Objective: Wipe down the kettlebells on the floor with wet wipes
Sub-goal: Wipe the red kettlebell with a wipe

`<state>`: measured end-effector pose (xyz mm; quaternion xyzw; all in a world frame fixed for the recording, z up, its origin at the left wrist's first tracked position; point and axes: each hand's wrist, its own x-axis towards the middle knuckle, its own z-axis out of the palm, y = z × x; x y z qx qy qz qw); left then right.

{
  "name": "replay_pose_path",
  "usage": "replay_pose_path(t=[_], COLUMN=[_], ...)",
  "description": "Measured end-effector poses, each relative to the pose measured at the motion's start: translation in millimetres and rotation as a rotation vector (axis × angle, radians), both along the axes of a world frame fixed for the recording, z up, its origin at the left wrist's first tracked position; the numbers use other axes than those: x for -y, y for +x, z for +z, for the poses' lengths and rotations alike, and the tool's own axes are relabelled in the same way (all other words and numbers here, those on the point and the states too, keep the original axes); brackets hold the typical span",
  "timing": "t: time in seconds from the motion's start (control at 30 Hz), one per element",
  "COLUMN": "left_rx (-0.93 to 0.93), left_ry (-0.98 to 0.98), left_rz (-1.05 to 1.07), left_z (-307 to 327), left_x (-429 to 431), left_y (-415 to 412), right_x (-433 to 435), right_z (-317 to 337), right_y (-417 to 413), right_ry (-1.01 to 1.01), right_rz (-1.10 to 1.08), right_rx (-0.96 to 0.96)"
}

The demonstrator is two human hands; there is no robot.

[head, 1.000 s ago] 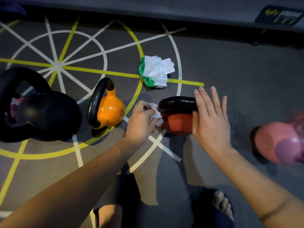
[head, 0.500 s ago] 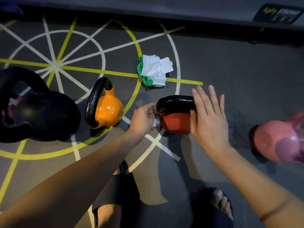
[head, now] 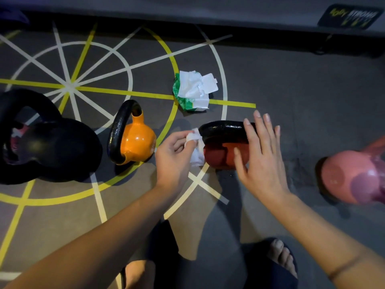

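Note:
A red kettlebell (head: 220, 157) with a black handle stands on the floor in the middle. My left hand (head: 175, 157) pinches a crumpled white wet wipe (head: 195, 147) against the kettlebell's left side, where handle meets body. My right hand (head: 260, 157) lies flat with straight fingers over its right side, steadying it. An orange kettlebell (head: 137, 140) with a black handle stands to the left, a large black kettlebell (head: 52, 147) at the far left, and a pink kettlebell (head: 354, 176) at the right edge.
A green-and-white wet wipe pack (head: 193, 90) with wipes sticking out lies on the floor behind the red kettlebell. Yellow and white lines mark the grey floor (head: 291, 84). My feet in dark sandals (head: 277, 261) are at the bottom. A dark bench runs along the back.
My left hand has drawn the wipe slightly back and turned so that the wipe shows again at the kettlebell's left side. My right hand has slid a little down and right on it.

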<state>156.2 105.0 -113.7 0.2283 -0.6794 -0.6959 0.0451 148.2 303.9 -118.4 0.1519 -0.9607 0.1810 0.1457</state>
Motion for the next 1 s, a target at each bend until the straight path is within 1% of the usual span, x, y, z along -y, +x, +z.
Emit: replay_pose_path(t=[0.07, 0.1, 0.13, 0.2, 0.23, 0.27, 0.37, 0.43, 0.53, 0.63, 0.73, 0.77, 0.87, 0.93, 1.0], left_rx=[-0.011, -0.005, -0.003, -0.019, -0.029, -0.031, -0.016, -0.004, -0.024, -0.008, 0.015, 0.004, -0.054, -0.059, -0.051], left_ry=[0.003, 0.021, 0.05, 0.09, 0.091, 0.085, 0.062, 0.085, 0.087, 0.063, -0.028, -0.062, -0.07, -0.048, 0.012], left_rz=[-0.04, -0.074, -0.12, -0.215, -0.257, -0.293, -0.395, -0.431, -0.481, -0.586, -0.725, -0.759, -0.791, -0.825, -0.873], left_z=[0.8, -0.6, -2.0, -4.1, -4.2, -3.3, 1.5, 6.1, 14.5, 27.5, 40.9, 45.3, 57.1, 63.2, 68.2], left_x=[-3.5, -6.1, -8.7, -12.0, -11.5, -9.8, -1.5, 2.7, 3.2, -2.4, -7.1, -7.8, -9.7, -11.6, -15.2], left_y=[7.9, 10.9, 13.6, 16.2, 15.3, 13.6, 7.8, 5.3, 3.5, 0.8, -9.5, -13.1, -22.2, -26.7, -31.0], right_x=[8.0, 14.0, 20.7, 32.2, 34.7, 35.2, 30.8, 25.9, 20.8, 14.3, 10.4, 8.7, 0.5, -6.8, -13.2], right_z=[2.5, 5.5, 9.7, 17.1, 18.3, 18.1, 18.7, 20.4, 30.4, 38.8, 47.9, 51.8, 65.6, 75.5, 80.6], right_y=[18.3, 26.5, 33.1, 41.2, 42.0, 40.6, 34.5, 32.0, 28.3, 21.6, 13.3, 11.5, 6.0, 0.0, -7.7], right_ry=[-0.091, -0.145, -0.215, -0.385, -0.458, -0.509, -0.576, -0.668, -0.858, -0.985, -1.129, -1.139, -1.007, -1.029, -1.045], right_rz=[0.06, 0.092, 0.114, 0.083, 0.044, 0.009, -0.012, -0.043, -0.13, -0.271, -0.433, -0.45, -0.368, -0.301, -0.269], right_rx=[-0.064, -0.04, 0.057, 0.365, 0.462, 0.493, 0.444, 0.489, 0.554, 0.532, 0.444, 0.412, 0.304, 0.285, 0.307])
